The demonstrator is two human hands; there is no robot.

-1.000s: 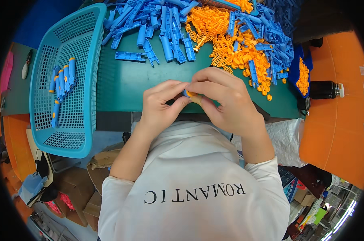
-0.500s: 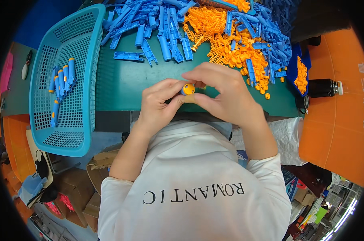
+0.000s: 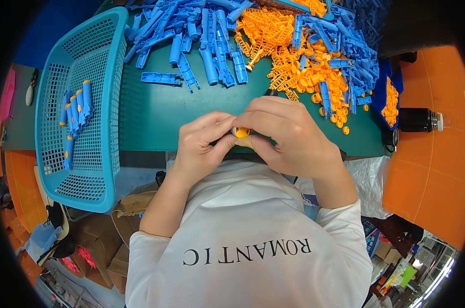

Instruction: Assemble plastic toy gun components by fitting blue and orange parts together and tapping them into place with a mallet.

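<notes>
Just above the table's front edge, my left hand (image 3: 197, 146) is closed round a blue plastic tube piece (image 3: 233, 136), mostly hidden by the fingers. An orange cap (image 3: 241, 132) with a small dark opening sits at the tube's end, facing up. My right hand (image 3: 302, 138) pinches this cap between thumb and fingers, touching the left fingertips. A small dark thing (image 3: 271, 93) pokes out beyond the right knuckles; whether the hand holds it I cannot tell.
A light-blue mesh basket (image 3: 114, 154) at the left holds several blue tubes with orange caps (image 3: 78, 110). Across the green table (image 3: 145, 115) lie heaps of blue shells (image 3: 212, 66), orange toothed strips (image 3: 263, 33) and orange caps (image 3: 314, 72). A black bottle (image 3: 415, 119) stands at the right.
My right fingers have come down from above onto the orange cap, closer to my left hand. The dark thing now shows behind the right hand. The whole view has shifted slightly.
</notes>
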